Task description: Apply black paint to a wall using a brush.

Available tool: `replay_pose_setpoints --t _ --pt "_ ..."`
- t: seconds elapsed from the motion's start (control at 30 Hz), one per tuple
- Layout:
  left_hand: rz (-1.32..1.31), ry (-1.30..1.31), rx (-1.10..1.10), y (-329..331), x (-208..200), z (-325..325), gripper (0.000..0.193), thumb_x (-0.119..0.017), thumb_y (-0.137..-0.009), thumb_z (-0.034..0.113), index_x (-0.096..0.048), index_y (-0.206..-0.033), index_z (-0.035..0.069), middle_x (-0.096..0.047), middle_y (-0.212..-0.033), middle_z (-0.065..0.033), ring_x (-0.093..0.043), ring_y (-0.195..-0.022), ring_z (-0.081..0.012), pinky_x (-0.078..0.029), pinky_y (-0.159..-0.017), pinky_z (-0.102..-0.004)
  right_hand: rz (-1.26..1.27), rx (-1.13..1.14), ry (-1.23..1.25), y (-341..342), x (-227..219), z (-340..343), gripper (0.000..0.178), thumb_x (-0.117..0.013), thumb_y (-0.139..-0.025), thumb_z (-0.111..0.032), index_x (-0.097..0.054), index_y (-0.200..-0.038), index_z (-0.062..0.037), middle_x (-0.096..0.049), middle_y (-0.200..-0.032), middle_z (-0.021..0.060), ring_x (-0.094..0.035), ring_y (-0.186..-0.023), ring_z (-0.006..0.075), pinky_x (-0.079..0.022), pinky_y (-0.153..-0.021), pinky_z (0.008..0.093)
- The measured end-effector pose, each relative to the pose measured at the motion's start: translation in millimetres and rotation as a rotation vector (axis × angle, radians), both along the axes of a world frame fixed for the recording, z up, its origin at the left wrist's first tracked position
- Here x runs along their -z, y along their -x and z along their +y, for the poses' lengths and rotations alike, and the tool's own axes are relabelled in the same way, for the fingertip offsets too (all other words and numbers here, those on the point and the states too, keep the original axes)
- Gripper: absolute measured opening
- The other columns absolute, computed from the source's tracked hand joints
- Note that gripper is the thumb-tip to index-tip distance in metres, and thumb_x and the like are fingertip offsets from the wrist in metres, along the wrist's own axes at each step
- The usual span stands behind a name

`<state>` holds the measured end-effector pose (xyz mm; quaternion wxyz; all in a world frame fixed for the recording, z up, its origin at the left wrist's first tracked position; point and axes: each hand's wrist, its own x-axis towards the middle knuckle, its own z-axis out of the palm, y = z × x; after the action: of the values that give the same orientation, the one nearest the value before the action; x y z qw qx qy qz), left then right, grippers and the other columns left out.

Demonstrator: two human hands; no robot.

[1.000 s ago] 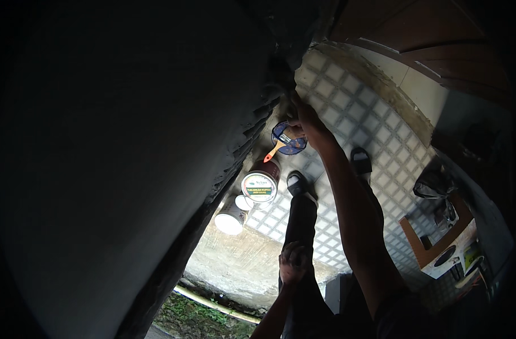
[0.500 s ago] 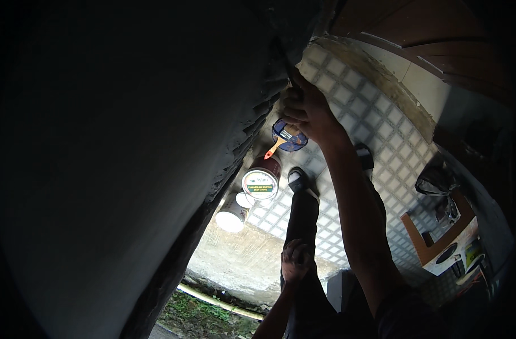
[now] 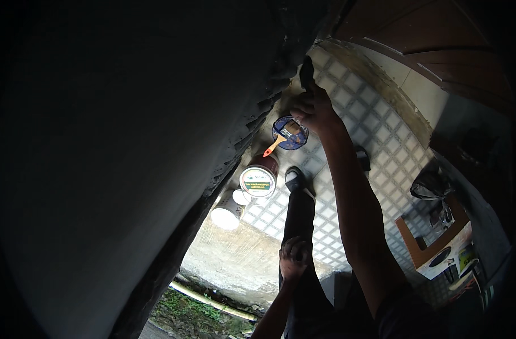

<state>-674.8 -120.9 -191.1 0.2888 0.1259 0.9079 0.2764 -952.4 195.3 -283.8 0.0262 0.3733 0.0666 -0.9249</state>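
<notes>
My right hand (image 3: 314, 108) is stretched forward beside the dark wall (image 3: 156, 141), fingers closed around a dark, flat-ended tool (image 3: 306, 74). The tool's tip points up and away, just right of the wall's jagged edge; shadow hides its exact kind. Below that hand a paintbrush (image 3: 272, 144) with an orange handle lies across a round, blue paint-stained lid or tray (image 3: 298, 141). My left hand (image 3: 293, 259) rests on my leg with curled fingers; whether it holds anything is hidden.
A bucket with a white printed lid (image 3: 257, 182) stands near my shoe (image 3: 294, 179). A small white round piece (image 3: 241, 196) and a white-topped can (image 3: 226, 217) sit beside it. At right are a black bag (image 3: 432, 184) and an open carton (image 3: 433, 248).
My right hand has drawn the dark tool off the wall's surface, to the right, so it now shows over the floor's edge. My left hand stays on my leg.
</notes>
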Motion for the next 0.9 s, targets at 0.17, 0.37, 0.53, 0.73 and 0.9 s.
replay_pose_setpoints --t 0.17,0.37,0.53,0.73,0.9 --pt "0.003 0.002 0.045 -5.6 1.7 -5.2 0.032 -0.065 -0.071 0.006 -0.058 -0.101 0.014 -0.057 -0.112 -0.0068 -0.055 -0.104 -0.0265 -0.042 -0.084 -0.039 -0.303 -0.03 -0.072 -6.9 13.1 13.6 0.046 -0.049 -0.092 -0.041 -0.029 -0.057 -0.0188 -0.015 -0.047 -0.0062 -0.018 -0.036 0.008 -0.016 -0.039 0.0239" --pt "0.024 -0.002 0.012 -4.2 0.7 -2.5 0.033 -0.065 -0.07 0.008 -0.057 -0.102 0.014 -0.056 -0.112 -0.007 -0.055 -0.104 -0.0267 -0.042 -0.084 -0.039 -0.216 -0.058 -0.116 14.2 -35.1 -13.3 0.046 -0.047 -0.094 -0.04 -0.029 -0.057 -0.0192 -0.017 -0.044 -0.0074 -0.017 -0.035 0.0065 -0.015 -0.038 0.0233" --pt "0.035 -0.02 0.009 -1.3 0.1 -3.4 0.032 -0.065 -0.07 0.008 -0.057 -0.101 0.014 -0.056 -0.113 -0.0077 -0.055 -0.104 -0.0273 -0.042 -0.083 -0.0397 -0.117 0.045 -0.149 35.8 -63.9 -18.1 0.039 -0.043 -0.096 -0.037 -0.038 -0.063 -0.0175 -0.02 -0.046 -0.0074 -0.017 -0.036 0.0054 -0.014 -0.037 0.0218" --pt "0.068 -0.011 0.02 8.1 1.0 -0.7 0.031 -0.066 -0.071 0.009 -0.057 -0.1 0.013 -0.056 -0.112 -0.0075 -0.055 -0.103 -0.0277 -0.042 -0.084 -0.0396 -0.043 0.11 -0.058 43.4 -71.2 -17.1 0.036 -0.043 -0.097 -0.033 -0.041 -0.065 -0.0163 -0.025 -0.047 -0.0067 -0.021 -0.036 0.005 -0.015 -0.038 0.0216" --pt "0.095 -0.03 0.002 8.2 3.9 -1.3 0.03 -0.066 -0.071 0.011 -0.057 -0.099 0.014 -0.056 -0.113 -0.0067 -0.053 -0.105 -0.0275 -0.042 -0.085 -0.04 -0.037 0.097 -0.008 49.0 -82.9 -1.6 0.036 -0.042 -0.097 -0.032 -0.041 -0.065 -0.015 -0.027 -0.049 -0.0068 -0.022 -0.037 0.0049 -0.017 -0.039 0.0214"
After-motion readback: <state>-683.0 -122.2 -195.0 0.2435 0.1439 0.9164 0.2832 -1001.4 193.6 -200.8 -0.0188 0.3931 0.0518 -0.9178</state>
